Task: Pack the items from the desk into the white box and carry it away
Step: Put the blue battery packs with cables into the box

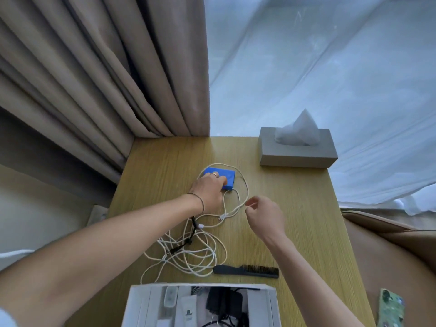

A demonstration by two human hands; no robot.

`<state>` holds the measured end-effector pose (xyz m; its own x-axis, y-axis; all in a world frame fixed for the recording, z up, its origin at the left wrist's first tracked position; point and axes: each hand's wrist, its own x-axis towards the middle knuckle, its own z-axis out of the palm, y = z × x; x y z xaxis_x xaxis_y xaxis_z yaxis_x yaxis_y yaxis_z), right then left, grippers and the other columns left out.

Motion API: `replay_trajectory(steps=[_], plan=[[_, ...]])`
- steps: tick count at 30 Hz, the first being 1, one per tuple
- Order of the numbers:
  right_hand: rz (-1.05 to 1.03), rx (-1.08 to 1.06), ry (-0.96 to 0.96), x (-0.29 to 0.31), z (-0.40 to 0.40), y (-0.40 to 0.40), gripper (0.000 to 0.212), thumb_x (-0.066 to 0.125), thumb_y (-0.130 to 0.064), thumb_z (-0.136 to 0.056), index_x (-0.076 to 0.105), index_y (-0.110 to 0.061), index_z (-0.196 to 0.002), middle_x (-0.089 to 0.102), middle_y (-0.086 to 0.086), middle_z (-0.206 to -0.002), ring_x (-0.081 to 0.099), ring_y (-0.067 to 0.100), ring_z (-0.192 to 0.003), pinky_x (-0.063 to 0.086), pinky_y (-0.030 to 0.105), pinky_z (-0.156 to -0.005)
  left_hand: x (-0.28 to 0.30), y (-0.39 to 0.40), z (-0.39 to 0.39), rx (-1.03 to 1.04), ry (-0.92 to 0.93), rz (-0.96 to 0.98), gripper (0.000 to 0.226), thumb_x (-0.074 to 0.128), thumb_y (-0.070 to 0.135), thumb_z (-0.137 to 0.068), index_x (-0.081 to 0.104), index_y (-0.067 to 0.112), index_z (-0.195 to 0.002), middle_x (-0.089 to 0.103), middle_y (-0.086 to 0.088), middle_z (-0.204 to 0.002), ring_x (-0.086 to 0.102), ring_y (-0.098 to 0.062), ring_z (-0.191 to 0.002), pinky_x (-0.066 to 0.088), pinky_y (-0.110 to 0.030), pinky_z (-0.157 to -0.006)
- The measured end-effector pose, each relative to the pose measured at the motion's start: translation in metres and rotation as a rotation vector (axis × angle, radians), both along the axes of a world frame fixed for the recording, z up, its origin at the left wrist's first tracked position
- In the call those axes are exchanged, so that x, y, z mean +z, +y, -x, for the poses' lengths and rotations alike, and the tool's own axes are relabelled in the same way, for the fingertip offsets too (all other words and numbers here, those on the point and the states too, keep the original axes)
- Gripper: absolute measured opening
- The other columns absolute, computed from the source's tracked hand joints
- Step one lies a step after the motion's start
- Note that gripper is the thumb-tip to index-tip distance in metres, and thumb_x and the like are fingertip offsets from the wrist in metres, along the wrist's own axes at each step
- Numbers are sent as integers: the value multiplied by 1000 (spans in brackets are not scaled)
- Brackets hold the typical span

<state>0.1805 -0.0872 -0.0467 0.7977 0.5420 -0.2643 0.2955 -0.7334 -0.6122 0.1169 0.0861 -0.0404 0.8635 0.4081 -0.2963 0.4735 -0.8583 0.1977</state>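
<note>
The left hand (208, 188) grips the blue box (221, 176) (ringed by white cable (200, 251)); the right hand (265, 214), just right of the blue box, hovers loosely curled, holding nothing.

Desk (295, 208) (cables (203, 251), comb (247, 271), box (139, 303))

Left hand on the blue block, white cords loose across the counter.

The left hand (208, 188) grips a blue block (221, 177) near the centre of the counter (295, 232); the right hand (265, 214), at 3 o'clock from it, hovers with fingers loosely curled, just beside a loop of white cable (236, 208). More cable lies tangled at 6 o'clock, with a black comb (246, 271) beside it. The white box (141, 303) (already holding dark and white gadgets) sits at the near edge; a grey tissue box (298, 152) stands at 1 o'clock.
</note>
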Motion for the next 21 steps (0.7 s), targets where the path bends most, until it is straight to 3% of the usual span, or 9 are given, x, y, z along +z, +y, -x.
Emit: replay_trajectory(steps=[4,8,10,15,18,21], plan=[[-28,-7,51,-11,-6,-1,20,57,-24,-91,74,-25,-102,62,-15,-79,63,7,-75,55,28,-65,-28,15,-29,-119,121,-183,56,57,14,-88,41,18,-142,46,-11,-145,43,-30,-132,46,-43,-98],[-41,26,96,-17,-6,-8,19,57,-24,-92,73,-28,-101,60,-21,-73,63,0,-74,58,29,-71,-51,25,-51,-231,228,-340,72,62,18,-88,26,19,-151,49,-10,-141,45,-29,-130,44,-41,-98],[-45,34,98,-18,-8,-13,20,56,-23,-92,73,-29,-101,61,-20,-75,63,0,-75,57,28,-72,-56,25,-61,-248,221,-379,70,63,18,-88,29,17,-148,55,-10,-135,50,-29,-126,42,-41,-97],[-73,30,142,-18,-14,-22,21,56,-25,-94,75,-27,-106,73,-12,-98,66,4,-88,59,33,-79,-49,20,-69,-319,167,-341,52,74,14,-74,51,14,-121,61,-7,-119,59,-26,-111,46,-37,-83],[-103,26,151,-15,-16,-24,21,57,-24,-95,75,-26,-106,73,-12,-97,66,2,-87,59,32,-80,-40,18,-63,-396,156,-306,55,75,11,-71,51,15,-121,60,-4,-118,58,-24,-108,54,-38,-78],[-137,10,162,-10,-18,-24,20,58,-23,-96,75,-25,-105,73,-12,-97,66,2,-88,59,33,-81,-30,19,-51,-457,84,-281,60,74,7,-68,47,17,-121,57,-2,-117,55,-21,-104,52,-34,-63]])
